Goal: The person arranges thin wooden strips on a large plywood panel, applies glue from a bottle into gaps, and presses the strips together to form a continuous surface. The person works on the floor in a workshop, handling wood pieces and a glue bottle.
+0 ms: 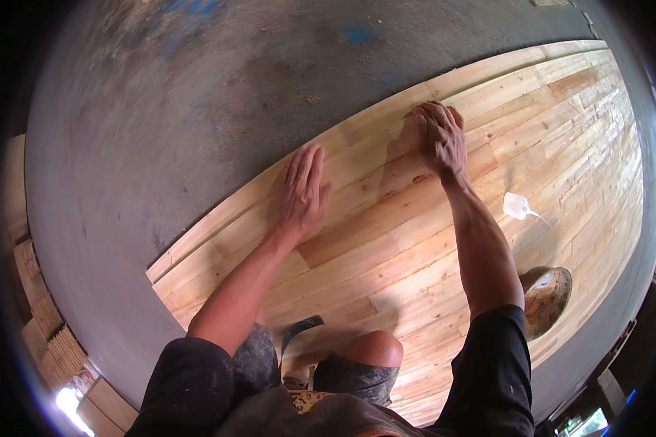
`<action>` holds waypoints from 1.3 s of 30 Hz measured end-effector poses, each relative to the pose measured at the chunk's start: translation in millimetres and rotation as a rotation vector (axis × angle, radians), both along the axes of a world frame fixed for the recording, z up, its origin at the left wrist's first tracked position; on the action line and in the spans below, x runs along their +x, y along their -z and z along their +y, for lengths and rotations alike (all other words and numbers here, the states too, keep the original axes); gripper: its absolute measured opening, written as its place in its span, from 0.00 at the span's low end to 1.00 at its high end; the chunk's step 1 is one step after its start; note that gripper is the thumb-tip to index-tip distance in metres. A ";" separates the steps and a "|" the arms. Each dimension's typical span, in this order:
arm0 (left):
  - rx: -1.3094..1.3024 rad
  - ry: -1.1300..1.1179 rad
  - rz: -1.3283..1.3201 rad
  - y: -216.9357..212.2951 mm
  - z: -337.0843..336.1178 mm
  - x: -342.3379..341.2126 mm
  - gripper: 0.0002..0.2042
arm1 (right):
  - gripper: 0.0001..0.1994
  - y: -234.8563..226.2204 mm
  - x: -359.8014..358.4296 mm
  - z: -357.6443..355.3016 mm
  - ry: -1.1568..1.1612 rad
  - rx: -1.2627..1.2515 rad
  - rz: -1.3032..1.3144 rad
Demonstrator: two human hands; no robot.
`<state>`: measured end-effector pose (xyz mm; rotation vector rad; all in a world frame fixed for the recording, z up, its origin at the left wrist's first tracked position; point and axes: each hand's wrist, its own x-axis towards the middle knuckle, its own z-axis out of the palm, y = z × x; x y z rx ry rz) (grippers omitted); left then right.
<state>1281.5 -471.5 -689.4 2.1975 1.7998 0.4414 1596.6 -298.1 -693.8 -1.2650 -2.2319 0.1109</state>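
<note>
Our flat left hand and curled right hand, grip unclear, reach the long strip slanting toward upper right.

the single view looks from the wearer's head, above and behind the left hand and right hand, facing steeply down and forward, near enough that both forearms fill its lower half. its wide fisheye bends the wooden panel beneath the hands and takes in the grey floor beyond them.
</note>
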 end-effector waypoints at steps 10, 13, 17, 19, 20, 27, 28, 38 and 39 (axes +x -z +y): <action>-0.160 0.795 -0.228 -30.0 0.7 123.2 0.39 | 0.10 -1.7 -0.6 -0.2 0.001 -0.008 0.028; -0.215 0.778 -0.497 -32.3 27.3 100.7 0.31 | 0.10 -0.4 -1.4 0.4 0.009 0.008 0.013; 0.068 0.115 0.052 -19.1 43.7 78.2 0.37 | 0.10 1.5 -2.0 1.2 0.010 0.014 0.024; -0.253 0.472 -0.189 -20.4 33.9 87.0 0.37 | 0.10 1.4 -1.9 1.1 0.015 0.009 0.017; -0.448 0.650 -0.277 -22.4 33.5 90.8 0.37 | 0.09 1.2 -1.9 0.8 0.015 0.006 0.016; -0.122 0.466 0.213 -28.7 76.8 78.6 0.39 | 0.10 -2.2 0.2 0.3 -0.054 -0.028 -0.023; 0.047 0.260 0.132 -28.1 73.4 79.3 0.40 | 0.10 -2.2 0.6 0.0 -0.062 -0.022 -0.030; -0.337 0.559 0.109 -1.4 93.3 76.8 0.37 | 0.09 1.3 0.3 -0.2 -0.044 0.002 -0.023; -0.178 0.461 0.120 -5.3 85.6 79.5 0.36 | 0.09 0.6 -0.1 -0.1 -0.057 0.005 -0.024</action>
